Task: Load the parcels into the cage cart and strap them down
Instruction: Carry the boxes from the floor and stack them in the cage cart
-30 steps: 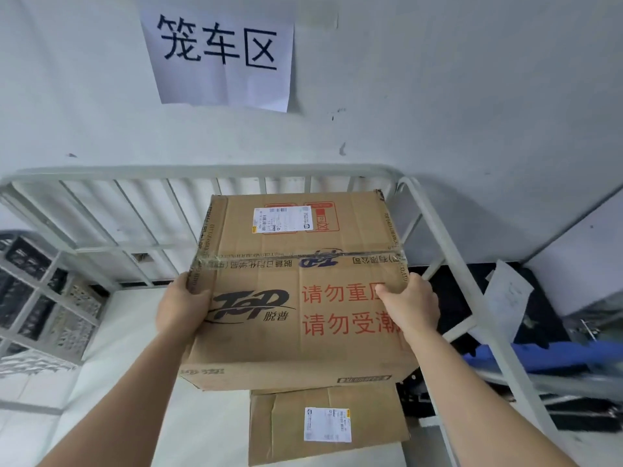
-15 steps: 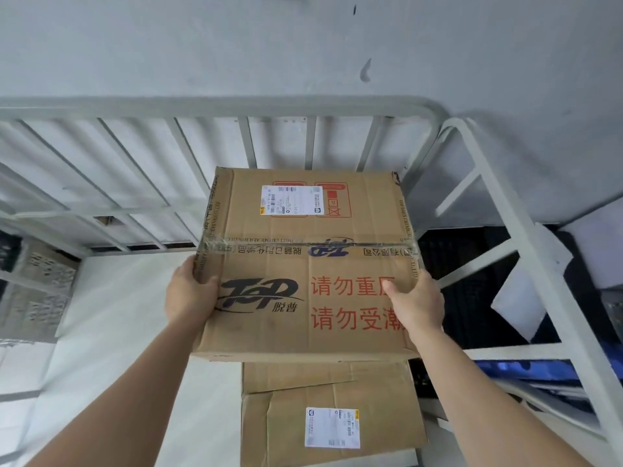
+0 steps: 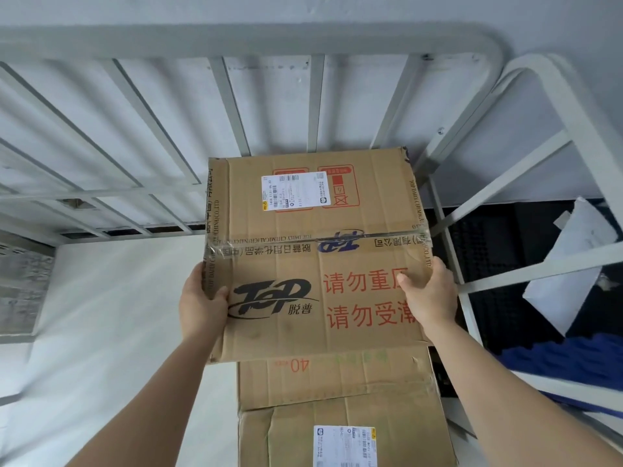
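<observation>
Left hand: holds the left edge of the upper parcel, thumb on the top face, the other fingers hidden behind the side.
Right hand: holds the right edge of the same parcel, thumb on top.
Upper parcel: brown carton with clear tape across it and a white shipping label; it is at the far right corner of the cage cart, near the back bars.
Lower parcel: below it, along the right edge of the cart floor, its near part showing.
Contact: whether the upper parcel rests on the lower one, I cannot tell.
</observation>
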`<state>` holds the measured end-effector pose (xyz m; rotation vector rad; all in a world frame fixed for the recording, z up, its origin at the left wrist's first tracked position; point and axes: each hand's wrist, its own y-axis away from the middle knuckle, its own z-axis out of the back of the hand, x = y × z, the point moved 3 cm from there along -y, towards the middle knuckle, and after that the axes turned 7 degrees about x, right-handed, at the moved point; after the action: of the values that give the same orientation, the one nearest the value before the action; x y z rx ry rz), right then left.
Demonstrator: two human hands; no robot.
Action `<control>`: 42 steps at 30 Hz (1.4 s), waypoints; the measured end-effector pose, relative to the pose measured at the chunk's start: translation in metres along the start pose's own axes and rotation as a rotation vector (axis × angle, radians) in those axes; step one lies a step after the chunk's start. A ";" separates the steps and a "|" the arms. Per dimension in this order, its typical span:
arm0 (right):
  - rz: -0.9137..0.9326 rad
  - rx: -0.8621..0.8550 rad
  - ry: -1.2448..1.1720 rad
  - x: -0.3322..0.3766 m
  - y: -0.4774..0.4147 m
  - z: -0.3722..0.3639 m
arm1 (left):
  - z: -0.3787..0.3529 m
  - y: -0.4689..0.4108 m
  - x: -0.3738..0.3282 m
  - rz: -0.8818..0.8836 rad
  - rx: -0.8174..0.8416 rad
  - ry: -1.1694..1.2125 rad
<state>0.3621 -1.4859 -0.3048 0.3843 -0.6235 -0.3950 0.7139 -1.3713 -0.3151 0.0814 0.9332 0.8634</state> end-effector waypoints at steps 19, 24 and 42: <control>-0.003 0.151 0.398 0.004 0.008 -0.010 | -0.004 0.000 -0.006 0.018 0.172 0.031; -0.020 0.223 0.468 0.010 0.008 -0.001 | 0.000 -0.001 -0.013 0.050 0.202 -0.133; 0.443 0.242 0.613 0.061 0.116 0.063 | 0.042 0.097 -0.111 -0.335 0.269 -0.911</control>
<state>0.3962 -1.4289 -0.1751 0.5526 -0.1405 0.2271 0.6519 -1.3697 -0.1748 0.4940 0.1805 0.3074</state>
